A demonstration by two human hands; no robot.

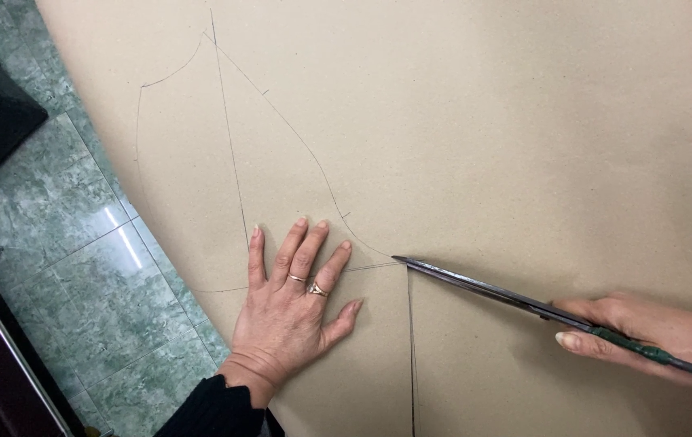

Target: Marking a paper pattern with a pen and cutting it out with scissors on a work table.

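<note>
1. Right hand [653, 332] closed around the green handles of long scissors [491, 289], blades nearly shut, tip at the pencilled line.
2. Left hand [293, 303] flat, fingers spread, holding nothing, pressing the brown pattern paper [483, 121] beside the cut.
3. Mid-cut, judging by the slit below; next calls for following the curve upward.
4. Handle loops cut off at the edge.

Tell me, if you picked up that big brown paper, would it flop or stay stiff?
The brown paper would probably bend and droop, since it is one thin, wide sheet. It likely slides easily, which may be why the left hand presses it flat while the right hand works the scissors.
</note>
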